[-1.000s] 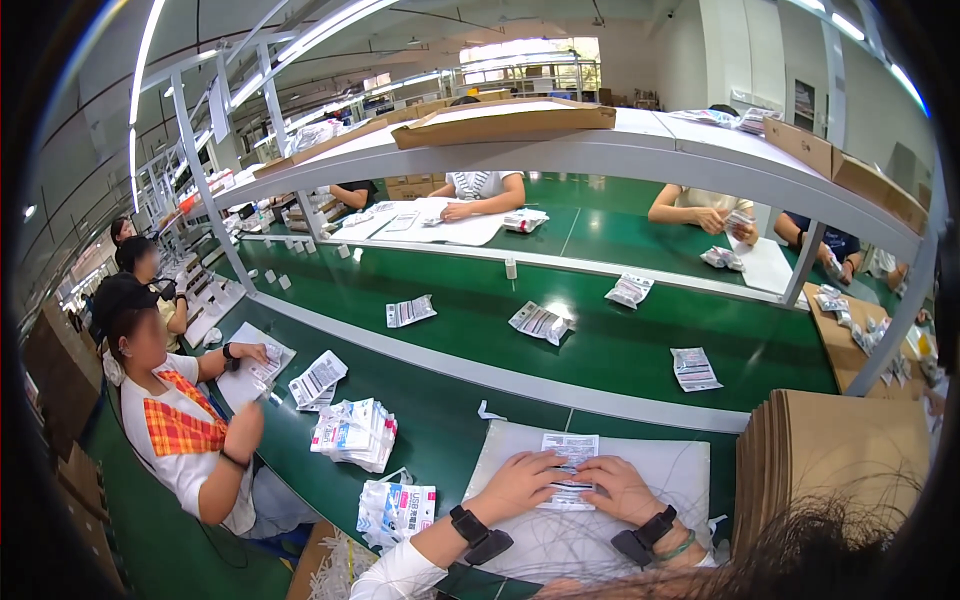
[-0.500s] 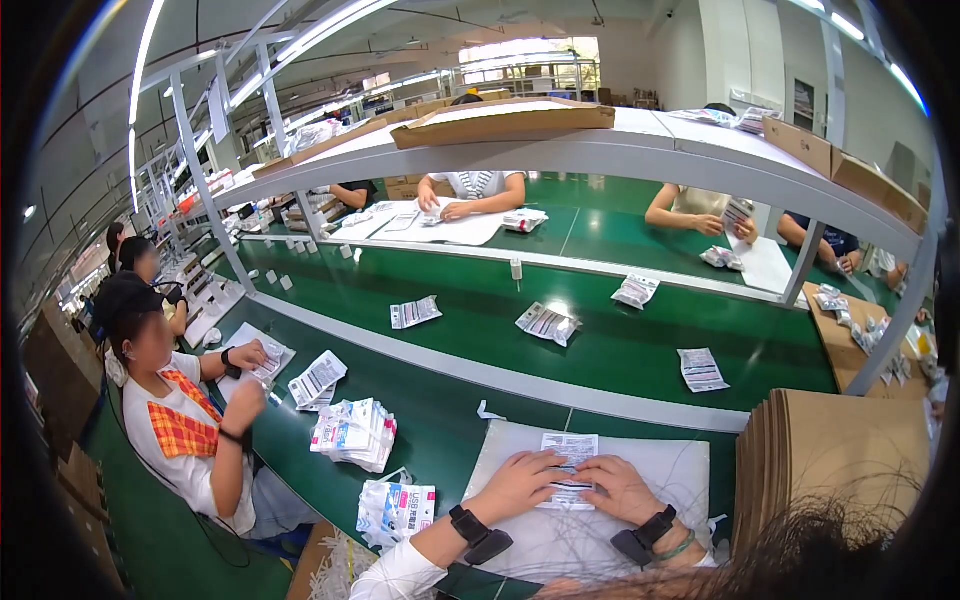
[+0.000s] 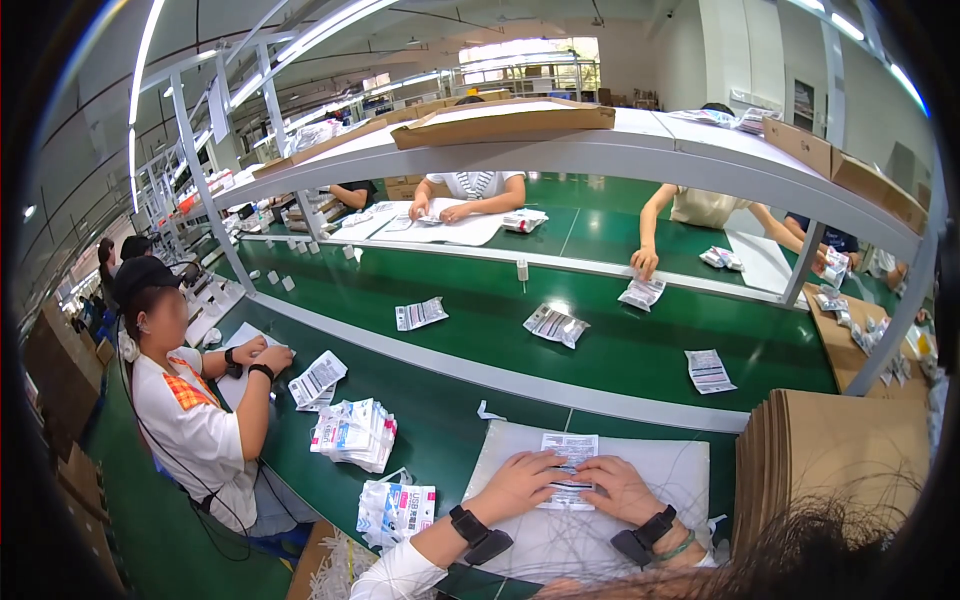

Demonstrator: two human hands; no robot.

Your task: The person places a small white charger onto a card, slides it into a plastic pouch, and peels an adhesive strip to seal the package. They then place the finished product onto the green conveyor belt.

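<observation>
A flat printed packet (image 3: 571, 448) in silver and white lies on a white mat (image 3: 687, 468) in front of me. My left hand (image 3: 522, 480) rests across its left side, fingers stretched out and flat. From the other side, my right hand (image 3: 614, 484) lies on the packet's right part, its fingers also extended. Between them the hands cover the packet's middle; its top and bottom ends show. Left of the mat are a pile of white, blue and pink packets (image 3: 354, 436) and a nearer group of similar packets (image 3: 398, 512).
Several packets, one of them a silver packet (image 3: 556, 325), lie on the green conveyor (image 3: 470, 300) beyond a grey rail (image 3: 400, 362). Stacked cardboard (image 3: 840, 450) stands right of the mat. A co-worker (image 3: 195, 420) sits at left; others work across, beneath an overhead shelf (image 3: 640, 150).
Packets on the conveyor have shifted slightly right. A co-worker across has reached down to one of them. The co-worker at left has brought both hands together low. My hands have not moved.
</observation>
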